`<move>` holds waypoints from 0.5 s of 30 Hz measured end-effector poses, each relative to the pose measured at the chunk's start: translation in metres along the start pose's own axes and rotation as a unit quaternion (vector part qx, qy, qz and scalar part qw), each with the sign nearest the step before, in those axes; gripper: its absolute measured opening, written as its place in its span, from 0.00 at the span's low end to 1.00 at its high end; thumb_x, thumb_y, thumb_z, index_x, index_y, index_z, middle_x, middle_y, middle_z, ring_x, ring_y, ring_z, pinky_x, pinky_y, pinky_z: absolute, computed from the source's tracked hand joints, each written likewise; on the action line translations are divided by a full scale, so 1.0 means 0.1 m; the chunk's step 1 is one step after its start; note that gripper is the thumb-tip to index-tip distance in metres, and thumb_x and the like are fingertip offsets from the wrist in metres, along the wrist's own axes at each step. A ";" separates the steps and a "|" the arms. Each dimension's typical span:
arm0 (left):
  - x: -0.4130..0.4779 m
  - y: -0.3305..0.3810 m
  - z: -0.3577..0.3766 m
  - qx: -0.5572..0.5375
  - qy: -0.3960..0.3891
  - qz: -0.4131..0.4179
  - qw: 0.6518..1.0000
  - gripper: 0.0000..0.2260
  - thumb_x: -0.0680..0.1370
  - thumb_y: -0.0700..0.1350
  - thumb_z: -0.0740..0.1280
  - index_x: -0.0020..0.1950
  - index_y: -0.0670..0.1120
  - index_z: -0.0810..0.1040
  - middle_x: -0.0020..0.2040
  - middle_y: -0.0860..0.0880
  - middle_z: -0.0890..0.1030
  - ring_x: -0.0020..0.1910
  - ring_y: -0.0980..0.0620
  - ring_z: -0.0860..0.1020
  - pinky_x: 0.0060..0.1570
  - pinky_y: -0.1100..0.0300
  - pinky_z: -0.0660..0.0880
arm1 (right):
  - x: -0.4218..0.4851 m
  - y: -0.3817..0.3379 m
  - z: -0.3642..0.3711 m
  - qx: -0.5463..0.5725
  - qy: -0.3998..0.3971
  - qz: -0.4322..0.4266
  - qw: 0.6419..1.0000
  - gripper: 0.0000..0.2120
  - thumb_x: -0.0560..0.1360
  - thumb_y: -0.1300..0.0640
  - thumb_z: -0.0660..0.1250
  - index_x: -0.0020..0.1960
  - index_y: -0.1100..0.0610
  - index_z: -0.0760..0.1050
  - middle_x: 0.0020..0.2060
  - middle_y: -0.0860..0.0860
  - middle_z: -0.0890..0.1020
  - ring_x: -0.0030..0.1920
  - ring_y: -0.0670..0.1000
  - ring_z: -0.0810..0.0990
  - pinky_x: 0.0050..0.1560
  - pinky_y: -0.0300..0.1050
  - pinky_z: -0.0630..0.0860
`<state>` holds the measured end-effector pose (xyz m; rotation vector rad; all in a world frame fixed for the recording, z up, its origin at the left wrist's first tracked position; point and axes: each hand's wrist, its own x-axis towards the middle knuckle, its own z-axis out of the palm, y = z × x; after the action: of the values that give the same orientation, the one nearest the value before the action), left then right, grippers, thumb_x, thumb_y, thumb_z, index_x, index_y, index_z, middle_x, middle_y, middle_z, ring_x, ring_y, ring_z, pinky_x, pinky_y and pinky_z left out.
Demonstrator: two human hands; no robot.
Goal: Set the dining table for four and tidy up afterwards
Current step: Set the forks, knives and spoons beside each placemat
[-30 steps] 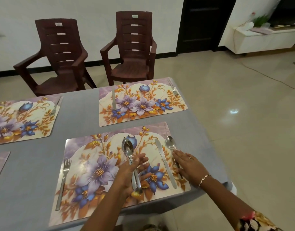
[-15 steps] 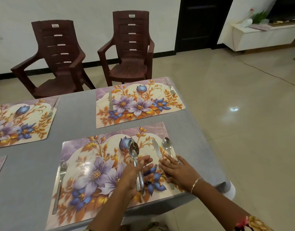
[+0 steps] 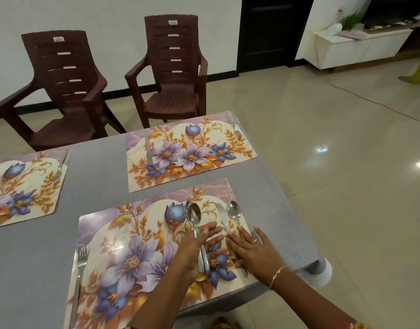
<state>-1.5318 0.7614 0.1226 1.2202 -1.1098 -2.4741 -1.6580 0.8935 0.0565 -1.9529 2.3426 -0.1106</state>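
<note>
Spoons [image 3: 194,216], two stacked, are gripped by the handles in the left hand [image 3: 192,254] over the near placemat [image 3: 104,233], out toward 3 o'clock. Just beside, the right hand [image 3: 254,254] is laid flat, fingers straight, on the knife [image 3: 222,217] and lone spoon [image 3: 234,210].

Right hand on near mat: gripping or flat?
Flat: the right hand lies with fingers straight, spread over the knife and spoon; nothing gripped.
</note>
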 end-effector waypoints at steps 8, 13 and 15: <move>0.27 0.01 0.32 0.067 -0.005 0.022 0.997 0.15 0.81 0.50 0.58 0.54 0.43 0.80 0.48 0.45 0.84 0.44 0.49 0.82 0.41 0.58 0.79 | -0.05 0.11 -0.28 0.171 0.183 0.109 0.962 0.12 0.70 0.48 0.59 0.53 0.45 0.72 0.47 0.45 0.81 0.49 0.43 0.76 0.47 0.34 0.74; 0.65 -0.02 0.90 0.040 -0.033 -0.003 0.999 0.15 0.82 0.48 0.55 0.54 0.45 0.81 0.52 0.45 0.83 0.44 0.50 0.78 0.41 0.57 0.76 | -0.08 0.58 -0.55 0.352 0.168 0.175 0.904 0.08 0.70 0.46 0.60 0.43 0.47 0.76 0.36 0.44 0.80 0.40 0.42 0.74 0.41 0.27 0.66; 0.79 -0.04 1.22 0.026 -0.053 -0.005 0.998 0.15 0.82 0.48 0.56 0.55 0.45 0.81 0.53 0.44 0.82 0.51 0.45 0.79 0.52 0.49 0.75 | -0.09 0.89 -0.67 0.437 0.150 0.215 0.861 0.07 0.70 0.48 0.65 0.42 0.49 0.79 0.37 0.44 0.82 0.41 0.43 0.78 0.40 0.29 0.71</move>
<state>-1.6734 0.7957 0.1187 1.1211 -1.2045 -2.5598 -1.7509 0.9180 0.1132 -1.0022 2.1911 -1.2580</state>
